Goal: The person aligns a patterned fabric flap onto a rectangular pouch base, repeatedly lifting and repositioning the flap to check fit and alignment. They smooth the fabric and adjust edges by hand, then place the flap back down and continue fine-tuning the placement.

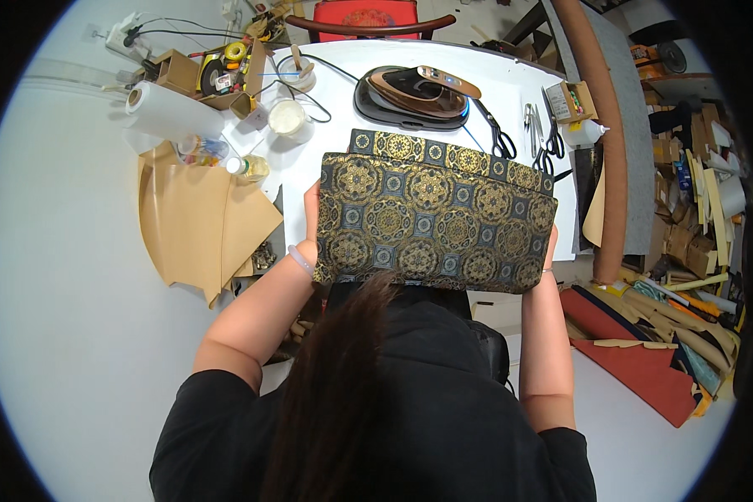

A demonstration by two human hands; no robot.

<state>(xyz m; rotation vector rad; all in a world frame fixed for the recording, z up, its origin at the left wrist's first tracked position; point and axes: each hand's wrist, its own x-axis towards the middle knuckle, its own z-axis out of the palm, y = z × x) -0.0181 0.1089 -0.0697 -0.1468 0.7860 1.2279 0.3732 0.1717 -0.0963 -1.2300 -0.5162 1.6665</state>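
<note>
Two layers of the brocade piece [435, 222] already overlap between your left hand [312, 211] and right hand [552, 241], whose mostly hidden fingers' grip I can't tell; beyond them the iron [414, 96] sits untouched, what's left unshown.

White table [330, 138], red chair [364, 12], probably wood-framed

Tight table [514, 79], but some gaps

We've got space between the jar [287, 119] and iron [414, 99], but a cable [333, 64] loops in. Scissors [554, 131] crowd the right edge, and our patterned panel [435, 222] blocks the near edge.
</note>
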